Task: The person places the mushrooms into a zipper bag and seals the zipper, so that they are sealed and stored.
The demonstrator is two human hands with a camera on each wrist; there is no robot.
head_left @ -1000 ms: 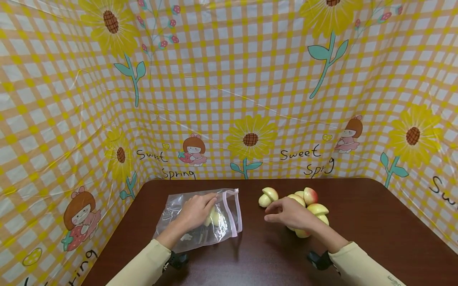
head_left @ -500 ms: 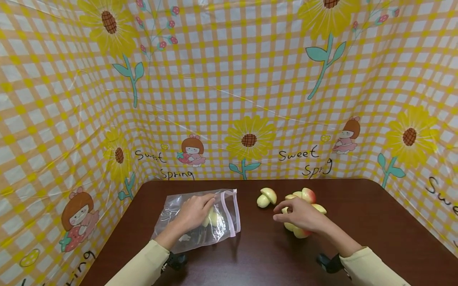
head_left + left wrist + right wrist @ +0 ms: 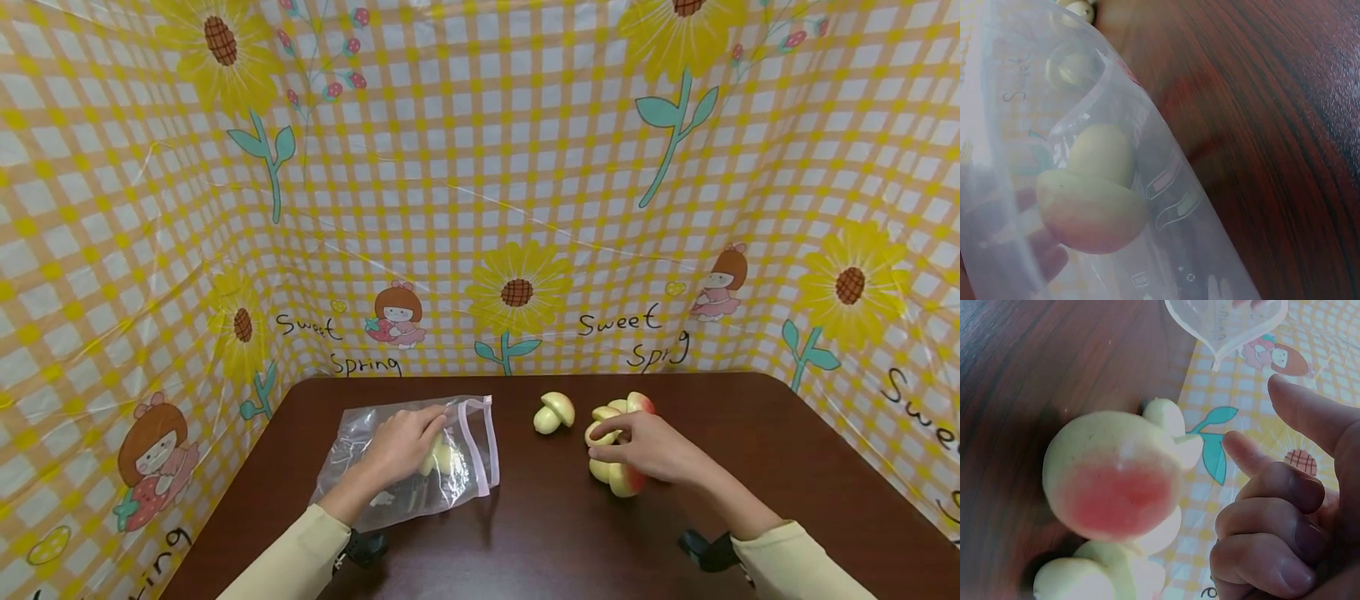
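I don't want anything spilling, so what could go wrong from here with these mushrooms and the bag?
Two risks, as I judge it. The right hand is close to tightly bunched mushrooms, so taking one could nudge its neighbours loose. The clear bag has its pink-edged mouth towards them, but the wrinkled film looks soft and might fold inward, catching a wide cap.

Small booth: sunflower-check sheeting (image 3: 450,125) around a dark table (image 3: 525,537).

Gap between bag (image 3: 469,437) and lone mushroom (image 3: 555,414); cluster (image 3: 619,478) crowds right grip (image 3: 648,446).
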